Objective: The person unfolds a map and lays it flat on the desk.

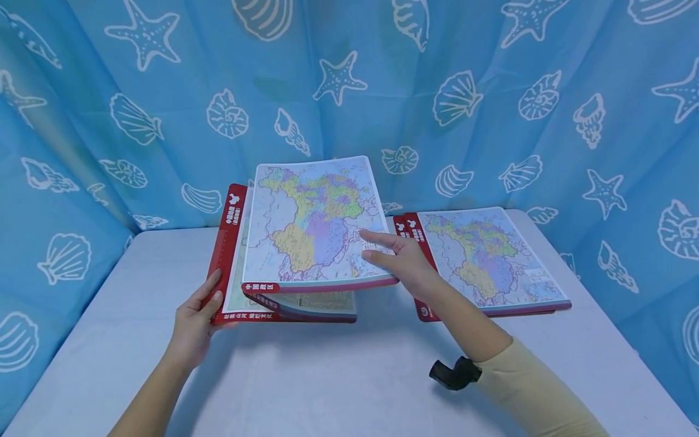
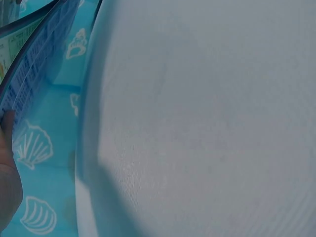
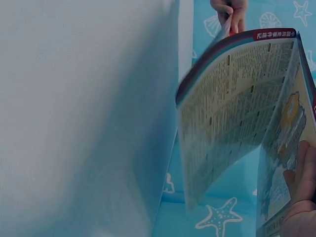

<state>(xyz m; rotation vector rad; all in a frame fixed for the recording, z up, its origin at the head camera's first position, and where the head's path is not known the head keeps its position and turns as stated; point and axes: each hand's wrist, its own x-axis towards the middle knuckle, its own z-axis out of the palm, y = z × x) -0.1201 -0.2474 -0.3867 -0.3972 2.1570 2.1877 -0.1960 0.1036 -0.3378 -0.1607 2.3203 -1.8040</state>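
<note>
A folded map [image 1: 322, 188] with a red strip along its left side is raised above the white table, its laminated panels fanned apart. My left hand [image 1: 191, 328] grips the red strip near the lower left corner. At the other side, my right hand [image 1: 409, 267] pinches the right edge of the top panel, with fingers over its printed face. In the right wrist view, a text-covered inner panel [image 3: 237, 84] curves down, and fingers [image 3: 304, 163] press the printed underside of another panel. Only part of the left hand [image 2: 7, 182] shows in the left wrist view.
More folded maps [image 1: 475, 255] lie stacked on the right of the table [image 1: 338, 388], with two red strips showing. A blue curtain [image 1: 349, 127] with white shells and starfish hangs behind and along both sides. A black device [image 1: 455, 373] sits by the right forearm.
</note>
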